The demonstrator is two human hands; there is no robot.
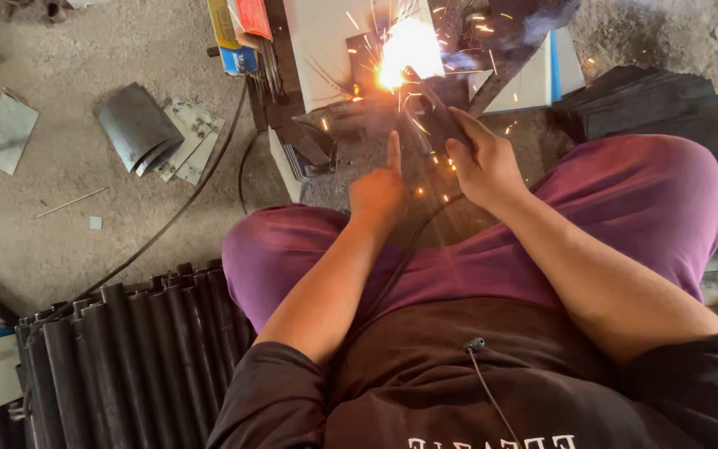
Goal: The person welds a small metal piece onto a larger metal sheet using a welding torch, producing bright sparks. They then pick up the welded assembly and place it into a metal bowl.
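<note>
My right hand (484, 164) grips the dark handle of a welding electrode holder (435, 112), whose tip meets a bright arc with flying sparks (405, 51) on a dark metal workpiece (351, 108). Just left of it, my left hand (380, 189) hovers with its index finger pointing up toward the arc, the other fingers curled, holding nothing. Both forearms reach forward over my knees in purple trousers (625, 199). A black cable (400, 266) runs from the holder back between my legs.
A stack of dark curved metal strips (135, 357) lies at the lower left. Bent metal plates (147, 129) and scraps rest on the concrete floor. A box of electrodes (238, 33) sits at the top. Dark metal sheets (650, 100) pile up on the right.
</note>
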